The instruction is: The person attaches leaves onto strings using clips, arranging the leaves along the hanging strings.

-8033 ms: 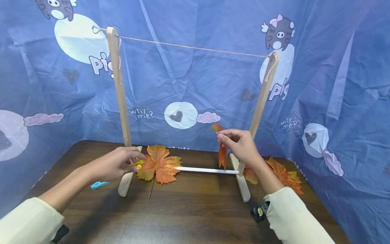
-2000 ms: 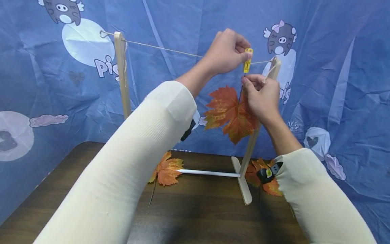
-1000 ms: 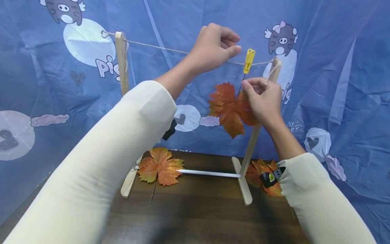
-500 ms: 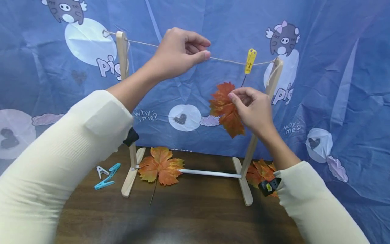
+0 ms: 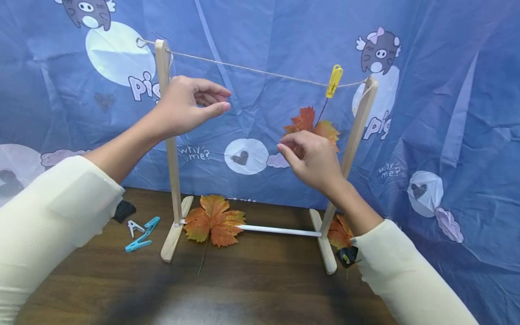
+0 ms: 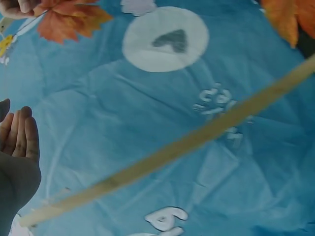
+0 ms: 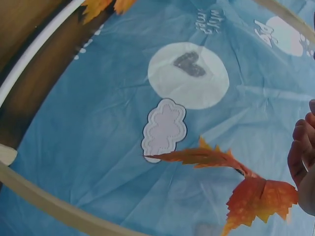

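Observation:
A yellow clothespin [image 5: 334,81] grips the string [image 5: 252,70] near its right end, and an orange maple leaf [image 5: 302,119] hangs from it by its stem. My right hand [image 5: 314,158], fingers loosely bent and holding nothing, is in front of that leaf and covers its lower part. In the right wrist view the hanging leaf [image 7: 258,199] shows beside the fingers. Near the left post, my left hand [image 5: 188,106] is in the air below the string with nothing in it. A second maple leaf [image 5: 213,221] lies on the table by the left foot.
The wooden frame's left post [image 5: 174,171] and right post [image 5: 357,131] stand on feet joined by a white rod [image 5: 280,230]. Blue clothespins [image 5: 140,243] and a white clothespin [image 5: 134,228] lie left of it. Another leaf [image 5: 340,232] is behind the right foot.
Both hands held the clothespin and leaf stem at the string. The left hand let go of the clothespin and moved left and down; the right released the stem and dropped lower. The leaf now hangs.

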A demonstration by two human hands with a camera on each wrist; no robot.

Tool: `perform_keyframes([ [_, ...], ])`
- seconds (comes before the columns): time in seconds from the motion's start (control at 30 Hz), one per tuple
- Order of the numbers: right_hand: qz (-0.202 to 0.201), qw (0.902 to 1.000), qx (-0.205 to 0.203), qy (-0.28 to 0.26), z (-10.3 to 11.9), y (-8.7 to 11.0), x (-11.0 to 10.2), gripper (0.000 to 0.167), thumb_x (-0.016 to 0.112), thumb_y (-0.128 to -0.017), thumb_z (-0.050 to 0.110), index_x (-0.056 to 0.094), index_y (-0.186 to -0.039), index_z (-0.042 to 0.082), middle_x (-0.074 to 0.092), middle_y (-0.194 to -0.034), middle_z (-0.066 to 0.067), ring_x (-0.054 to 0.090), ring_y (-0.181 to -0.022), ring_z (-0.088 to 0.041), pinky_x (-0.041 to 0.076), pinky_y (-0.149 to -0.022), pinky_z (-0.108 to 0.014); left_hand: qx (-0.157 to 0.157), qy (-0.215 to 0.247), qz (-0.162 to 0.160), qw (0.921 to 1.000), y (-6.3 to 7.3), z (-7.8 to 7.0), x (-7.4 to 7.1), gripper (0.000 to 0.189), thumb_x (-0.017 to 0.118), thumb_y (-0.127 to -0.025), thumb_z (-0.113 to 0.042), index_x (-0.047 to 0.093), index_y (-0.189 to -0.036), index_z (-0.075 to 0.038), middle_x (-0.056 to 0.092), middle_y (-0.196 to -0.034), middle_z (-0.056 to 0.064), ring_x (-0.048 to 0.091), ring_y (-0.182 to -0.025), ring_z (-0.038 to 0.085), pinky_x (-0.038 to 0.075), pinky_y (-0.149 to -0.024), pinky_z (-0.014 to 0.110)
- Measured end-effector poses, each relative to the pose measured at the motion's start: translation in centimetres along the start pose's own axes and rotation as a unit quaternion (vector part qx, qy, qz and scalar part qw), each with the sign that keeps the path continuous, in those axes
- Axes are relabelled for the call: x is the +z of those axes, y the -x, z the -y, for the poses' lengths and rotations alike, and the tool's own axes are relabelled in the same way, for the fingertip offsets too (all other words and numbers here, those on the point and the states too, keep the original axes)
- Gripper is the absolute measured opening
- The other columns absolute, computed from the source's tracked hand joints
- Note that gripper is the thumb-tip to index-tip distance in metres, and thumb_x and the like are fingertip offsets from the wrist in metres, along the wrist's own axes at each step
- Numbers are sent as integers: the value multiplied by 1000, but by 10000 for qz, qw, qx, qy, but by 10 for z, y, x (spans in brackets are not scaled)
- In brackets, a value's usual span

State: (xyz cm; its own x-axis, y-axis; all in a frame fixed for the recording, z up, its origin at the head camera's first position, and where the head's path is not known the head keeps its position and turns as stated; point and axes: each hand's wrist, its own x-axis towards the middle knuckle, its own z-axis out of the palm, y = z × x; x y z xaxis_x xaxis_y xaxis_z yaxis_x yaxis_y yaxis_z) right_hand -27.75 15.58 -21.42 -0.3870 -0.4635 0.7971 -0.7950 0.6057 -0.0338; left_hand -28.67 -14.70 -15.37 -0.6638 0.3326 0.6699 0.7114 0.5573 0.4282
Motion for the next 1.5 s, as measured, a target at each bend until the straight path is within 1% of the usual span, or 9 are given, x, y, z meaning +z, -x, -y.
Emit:
perform_keyframes([
  [0.2, 294, 9964, -561, 560, 13, 3, 12, 17, 74, -96, 23, 77, -100, 6, 73, -87, -6, 66, -71, -18, 53, -57, -34, -121, -209, -2, 9997, 29, 23, -3, 29, 72, -97, -25, 76, -120, -8, 77, -99, 8, 70, -87, 12, 49, -74, 21],
  [0.33, 339, 9939, -787, 694, 21, 6, 22, 18, 74, -95, 25, 77, -101, 8, 74, -90, -5, 67, -75, -17, 55, -57, -34, -262, -203, 54, 9994, 47, 32, -4, 28, 74, -97, -25, 76, -120, -10, 77, -97, 6, 69, -83, 5, 49, -70, 18],
  [0.5, 476, 9925, -901, 675, 27, 12, 35, 16, 73, -96, 26, 75, -102, 10, 73, -90, -2, 68, -78, -15, 55, -58, -34, -431, -90, 149, 9989, 71, 40, -5, 26, 75, -96, -22, 76, -119, -10, 77, -95, 4, 68, -80, 3, 50, -68, 18],
  [0.77, 870, 9908, -889, 529, 32, 28, 60, 16, 71, -98, 28, 75, -105, 14, 70, -90, 3, 63, -76, -12, 53, -59, -33, -392, -337, 199, 9985, 106, 61, -3, 23, 77, -94, -18, 78, -115, -11, 77, -89, -1, 68, -78, 0, 45, -61, 19],
  [0.83, 972, 9900, -895, 500, 34, 32, 67, 16, 71, -98, 28, 75, -106, 14, 70, -91, 3, 64, -77, -12, 53, -59, -33, -459, -405, 225, 9979, 115, 67, -3, 21, 77, -94, -18, 78, -114, -12, 77, -87, -3, 68, -76, 1, 43, -59, 21],
  [1.03, 1219, 9865, -998, 444, 37, 47, 88, 16, 72, -97, 27, 75, -106, 14, 73, -96, 1, 67, -84, -13, 55, -63, -32, -695, -593, 339, 9952, 142, 87, -1, 20, 78, -93, -20, 79, -111, -12, 76, -84, -7, 68, -76, 0, 47, -63, 18],
  [1.13, 1304, 9850, -1063, 376, 39, 54, 100, 16, 73, -96, 27, 75, -105, 14, 72, -96, 2, 65, -83, -13, 55, -63, -31, -795, -623, 449, 9939, 157, 99, 0, 19, 78, -93, -19, 79, -110, -11, 76, -83, -6, 67, -75, 2, 48, -61, 18],
  [1.3, 1504, 9822, -1106, 225, 44, 68, 117, 17, 72, -97, 28, 74, -106, 14, 71, -94, 3, 64, -81, -13, 54, -63, -30, -1124, -727, 684, 9886, 181, 119, 4, 19, 79, -92, -19, 79, -108, -9, 76, -84, -6, 67, -71, 3, 51, -61, 21],
  [1.5, 1887, 9753, -1110, 303, 48, 84, 138, 20, 69, -99, 31, 74, -111, 16, 71, -99, 3, 67, -88, -14, 56, -70, -31, -1410, -821, 1130, 9801, 204, 147, 9, 22, 80, -91, -21, 78, -108, -7, 76, -86, -7, 67, -74, 2, 54, -65, 25],
])
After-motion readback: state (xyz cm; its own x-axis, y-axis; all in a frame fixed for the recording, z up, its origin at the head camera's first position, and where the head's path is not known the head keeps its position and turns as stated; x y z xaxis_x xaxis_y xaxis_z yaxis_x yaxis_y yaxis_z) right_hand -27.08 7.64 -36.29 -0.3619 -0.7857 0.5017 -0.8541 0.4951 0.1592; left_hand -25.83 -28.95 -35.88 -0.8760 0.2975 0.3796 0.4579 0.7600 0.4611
